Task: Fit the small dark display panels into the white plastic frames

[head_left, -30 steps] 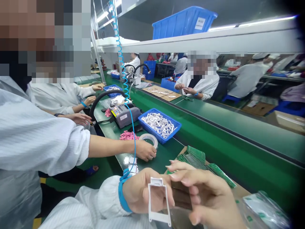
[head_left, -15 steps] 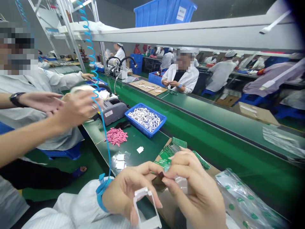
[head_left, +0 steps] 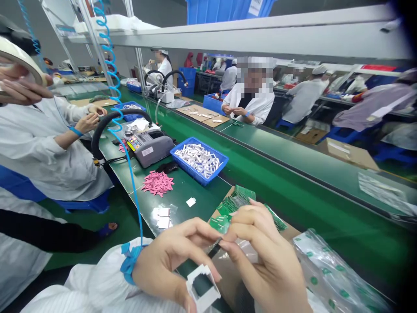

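The left hand (head_left: 167, 265), with a blue strap (head_left: 129, 264) at its wrist, pinches one white plastic frame (head_left: 202, 289) near the bench's (head_left: 182, 208) front edge. The right hand (head_left: 269, 261) pinches one small dark strip (head_left: 215, 248), not fitted into the frame. Farther along lie one blue tray (head_left: 180, 144) of countless white pieces, one pink pile (head_left: 157, 183), and one loose white square (head_left: 191, 202).
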{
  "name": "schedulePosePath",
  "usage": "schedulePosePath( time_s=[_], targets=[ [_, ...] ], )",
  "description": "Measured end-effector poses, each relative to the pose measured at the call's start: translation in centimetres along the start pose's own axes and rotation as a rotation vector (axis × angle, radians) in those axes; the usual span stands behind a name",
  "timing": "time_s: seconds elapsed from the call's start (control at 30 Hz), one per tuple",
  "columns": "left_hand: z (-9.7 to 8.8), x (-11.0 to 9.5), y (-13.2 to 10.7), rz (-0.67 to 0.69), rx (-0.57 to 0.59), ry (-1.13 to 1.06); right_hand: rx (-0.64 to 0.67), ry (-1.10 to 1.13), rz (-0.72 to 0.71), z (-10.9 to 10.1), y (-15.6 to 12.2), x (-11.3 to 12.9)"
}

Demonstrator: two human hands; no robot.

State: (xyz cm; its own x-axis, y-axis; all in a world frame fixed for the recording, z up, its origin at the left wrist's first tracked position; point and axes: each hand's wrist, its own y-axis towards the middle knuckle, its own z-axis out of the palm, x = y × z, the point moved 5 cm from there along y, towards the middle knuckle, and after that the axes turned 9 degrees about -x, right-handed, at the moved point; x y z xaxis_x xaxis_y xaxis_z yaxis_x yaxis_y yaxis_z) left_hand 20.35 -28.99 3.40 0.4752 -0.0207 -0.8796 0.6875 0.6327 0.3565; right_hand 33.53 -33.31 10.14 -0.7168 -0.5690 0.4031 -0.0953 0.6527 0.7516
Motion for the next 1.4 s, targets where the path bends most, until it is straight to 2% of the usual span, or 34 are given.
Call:
schedulePosePath(
  time_s=[0.37,0.53,0.7,0.77,0.83,0.9,0.97,1.03,1.07,1.1,1.17,1.2,1.23,1.3,1.4],
  targets=[
    [-0.9,0.0,0.1,-0.041,-0.012,0.095,0.048,-0.020,0.034,1.0,-0.3,-0.7],
    [-1.8,-0.1,0.0,-0.113,-0.030,0.119,0.107,0.051,0.088,2.7,-0.5,-1.7],
    [-3.0,0.7,-0.7,-0.174,-0.078,0.092,0.164,0.073,0.114,4.5,-0.9,-2.3],
    [-3.6,1.2,-0.9,-0.233,-0.151,0.017,0.182,0.066,0.108,4.9,-1.0,-2.1],
    [-4.6,1.3,-1.1,-0.279,-0.276,-0.092,0.167,0.111,0.116,5.2,-1.1,-1.7],
    [-5.9,1.1,-1.4,-0.268,-0.418,-0.165,0.160,0.222,0.183,5.9,-1.6,-1.7],
    [-7.1,0.6,-1.8,-0.230,-0.511,-0.209,0.227,0.294,0.278,7.8,-2.8,-2.1],
    [-7.8,0.5,-2.2,-0.220,-0.541,-0.286,0.384,0.238,0.335,11.2,-4.8,-2.9],
    [-7.9,0.5,-2.3,-0.235,-0.526,-0.340,0.492,0.146,0.333,13.2,-6.0,-3.5],
    [-7.8,0.7,-2.4,-0.259,-0.495,-0.397,0.523,0.108,0.331,14.8,-7.0,-4.0],
    [-7.1,0.9,-2.5,-0.304,-0.416,-0.500,0.531,0.052,0.325,17.2,-8.2,-5.0],
    [-6.5,1.0,-2.4,-0.317,-0.376,-0.544,0.514,0.042,0.324,17.7,-8.3,-5.4],
    [-6.0,1.0,-2.2,-0.325,-0.337,-0.583,0.497,0.034,0.326,17.6,-8.1,-5.8],
    [-4.8,0.8,-1.6,-0.331,-0.275,-0.650,0.463,0.023,0.333,15.9,-6.7,-6.4],
    [-3.3,0.5,-0.6,-0.355,-0.213,-0.737,0.326,0.077,0.381,10.6,-3.5,-6.7]
  ],
)
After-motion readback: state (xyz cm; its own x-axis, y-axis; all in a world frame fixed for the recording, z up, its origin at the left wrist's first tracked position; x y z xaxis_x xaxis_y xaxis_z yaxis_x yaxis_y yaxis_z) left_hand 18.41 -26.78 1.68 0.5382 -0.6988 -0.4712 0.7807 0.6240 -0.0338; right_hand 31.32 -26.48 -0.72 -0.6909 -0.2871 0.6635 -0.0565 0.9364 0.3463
